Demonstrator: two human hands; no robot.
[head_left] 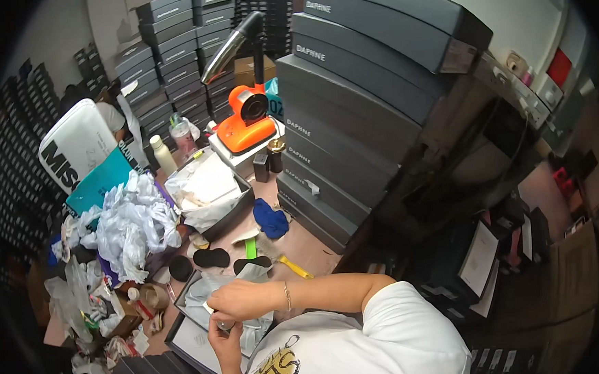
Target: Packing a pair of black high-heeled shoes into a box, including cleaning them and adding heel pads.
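Note:
My right hand (pixel 241 299) reaches across from the right, a thin bracelet (pixel 288 297) on its wrist. Its fingers curl down over the other hand. Below it, my left hand (pixel 224 339) is raised with bent fingers that meet the right fingertips. A small shiny bit shows between the hands, too small and covered to name. Under and around them lies grey tissue paper (pixel 258 272) in an open shoe box. A box lid or second box (pixel 191 341) with a pale inside sits closer to me. Beyond are black oval pads (pixel 211 258) and a yellow-handled brush (pixel 295 267).
Stacked dark shoe boxes (pixel 350 115) rise at the right. An orange lamp-like device (pixel 246 125) stands at the back near an open box of papers (pixel 207 186). A blue cloth (pixel 270 218) lies mid-table; crumpled plastic bags (pixel 133 221) heap at the left.

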